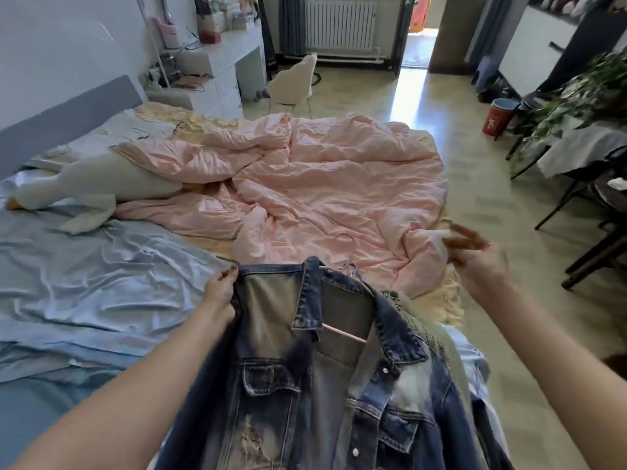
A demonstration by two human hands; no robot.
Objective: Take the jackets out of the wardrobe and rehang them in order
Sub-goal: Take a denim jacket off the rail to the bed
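A bedroom, bed [84,283] rumpled under a pink duvet [322,184]. Left hand [220,290] pinches the shoulder of a denim jacket [315,385], which hangs just right of that grip. Right hand [475,256], blurred, grip unclear. No readable labels.

Denim jacket [336,378] on a hanger [342,329], just right of the left hand's fingers [225,278], which pinch its shoulder edge. Right hand [475,257] well right of the jacket, fingers apart from it, over the bed's corner. Crumpled duvet [315,178] on the bed [84,283] beyond both sets of fingertips. Plush goose [88,188] far left of the duvet. Chair [293,84] and desk [220,62] behind the bed. Plant [583,93] and bucket [500,117] far right, beyond the right fingers.
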